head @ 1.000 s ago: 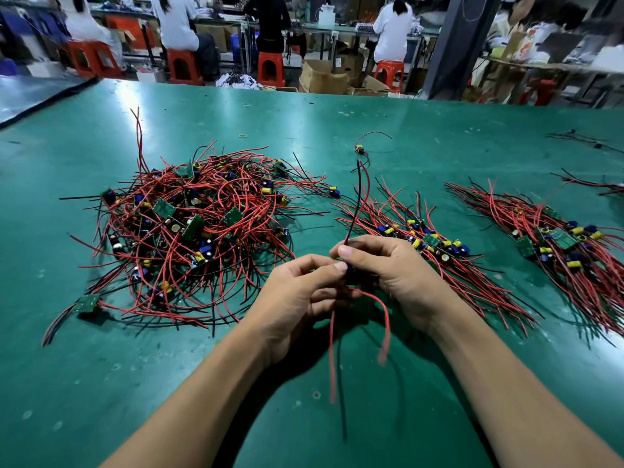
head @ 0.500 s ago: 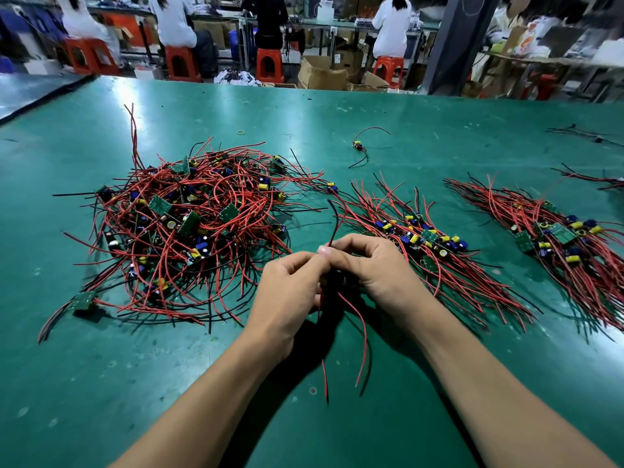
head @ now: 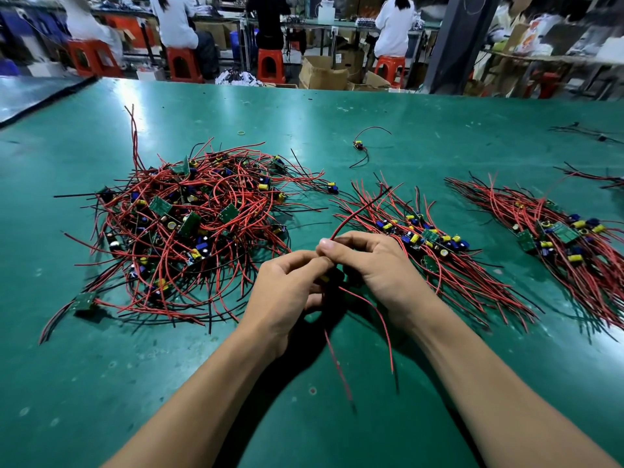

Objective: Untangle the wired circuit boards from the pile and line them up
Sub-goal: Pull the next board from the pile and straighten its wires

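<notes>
Holding one board between both hands, just above the table, near the front, between the pile and the nearest row. Mostly hidden by fingers, apart from a dark edge and a bit of yellow. With the left hand, curled round it from the near side. With the right hand, curled over it from the far side, thumb tip against the left forefinger on top. Trailing a red wire up and away from that pinch toward the row, plus two red leads hanging toward the body with loose ends.

To the left, just beyond the left hand: the pile, a loose tangle of red and black wires with green boards and yellow and blue parts. To the right, close by the right hand, touching or not impossible to tell: a row of boards laid side by side, wires fanned out. Further right, apart from it: a second row. Behind, alone: a stray board with looped wires, and a small band. Past the far edge: orange stools, cardboard boxes, seated people with backs turned.
</notes>
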Tool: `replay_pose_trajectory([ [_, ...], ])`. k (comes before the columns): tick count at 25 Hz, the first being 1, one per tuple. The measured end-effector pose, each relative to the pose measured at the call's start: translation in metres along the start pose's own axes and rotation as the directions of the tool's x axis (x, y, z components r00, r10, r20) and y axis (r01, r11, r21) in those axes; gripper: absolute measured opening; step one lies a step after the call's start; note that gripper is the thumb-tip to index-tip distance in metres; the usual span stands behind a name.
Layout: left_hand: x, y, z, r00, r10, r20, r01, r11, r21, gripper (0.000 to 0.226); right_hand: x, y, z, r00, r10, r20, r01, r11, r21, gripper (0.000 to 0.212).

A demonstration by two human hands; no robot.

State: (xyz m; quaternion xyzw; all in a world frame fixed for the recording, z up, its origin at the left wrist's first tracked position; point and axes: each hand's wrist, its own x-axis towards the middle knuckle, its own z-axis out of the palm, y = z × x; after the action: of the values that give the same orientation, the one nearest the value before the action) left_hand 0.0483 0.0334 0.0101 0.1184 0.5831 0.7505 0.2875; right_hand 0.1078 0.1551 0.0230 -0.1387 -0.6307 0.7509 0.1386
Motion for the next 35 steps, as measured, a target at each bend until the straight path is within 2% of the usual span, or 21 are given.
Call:
replay_pose_trajectory([
  [5,0.0,0.004,0.001,0.998,-0.06,0.007,0.061,0.994,-0.091,0.015,0.001,0.005,0.006,0.998,0.037,-0.051,-0.034,0.998,0.048,0.022],
  [10,-0.004,0.005,0.004,0.997,-0.069,0.025,0.07,0.995,-0.07,0.024,0.017,-0.002,-0.012,0.967,0.044,-0.251,-0.017,0.994,0.107,0.014],
  [12,-0.005,0.006,0.005,0.998,-0.049,0.037,0.05,0.998,-0.038,0.024,0.019,-0.004,-0.017,0.97,0.079,-0.231,-0.028,0.977,0.214,0.014],
  [15,-0.005,0.007,0.004,0.998,-0.053,0.022,0.054,0.997,-0.061,0.018,0.018,-0.005,-0.016,0.98,0.187,-0.067,-0.142,0.897,0.418,0.018],
  [18,-0.005,0.008,0.003,0.998,-0.056,0.021,0.057,0.997,-0.061,0.018,0.017,-0.009,-0.017,0.976,0.213,0.049,-0.204,0.803,0.559,0.022],
  [24,-0.004,0.007,0.004,0.999,-0.052,0.009,0.052,0.997,-0.048,0.014,0.017,-0.015,-0.015,0.969,0.241,-0.06,-0.153,0.77,0.619,0.02],
  [27,-0.004,0.006,0.004,0.999,-0.042,0.009,0.042,0.999,-0.026,0.014,0.018,-0.019,-0.018,0.963,0.241,-0.121,-0.114,0.771,0.627,0.029],
  [30,-0.005,0.006,0.003,0.999,-0.039,0.018,0.04,0.999,-0.016,0.015,0.018,-0.023,-0.022,0.962,0.246,-0.115,-0.116,0.757,0.643,0.039],
  [35,-0.006,0.006,0.003,0.999,-0.022,0.042,0.021,1.0,0.013,0.015,0.02,-0.026,-0.028,0.966,0.226,-0.127,-0.082,0.732,0.677,0.042],
])
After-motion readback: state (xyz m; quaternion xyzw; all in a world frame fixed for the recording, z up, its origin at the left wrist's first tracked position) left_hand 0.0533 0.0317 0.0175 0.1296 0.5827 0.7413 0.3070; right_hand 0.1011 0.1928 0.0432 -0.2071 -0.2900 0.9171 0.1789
